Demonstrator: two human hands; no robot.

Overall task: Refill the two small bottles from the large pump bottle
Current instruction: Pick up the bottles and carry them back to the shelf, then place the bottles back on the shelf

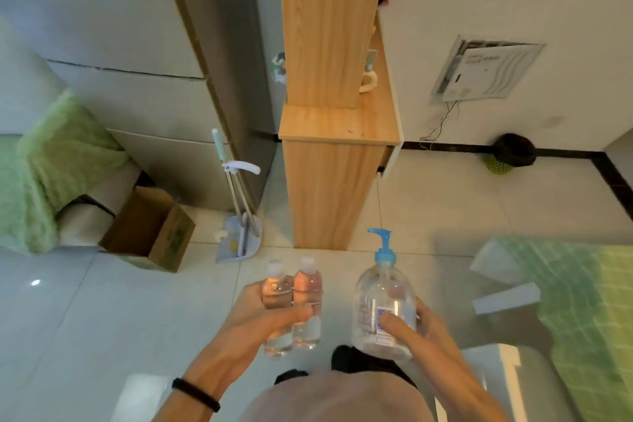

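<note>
Two small clear bottles stand side by side in my left hand, which grips them both around the middle. The left small bottle and the right small bottle have pale caps and hold clear liquid. My right hand grips the large clear pump bottle around its body, thumb on the label. Its blue pump head points left. All three bottles are held upright in the air above the tiled floor.
A wooden cabinet stands straight ahead. An open cardboard box and a dustpan with broom lie at the left by a fridge. A glass table with a green cloth is at the right.
</note>
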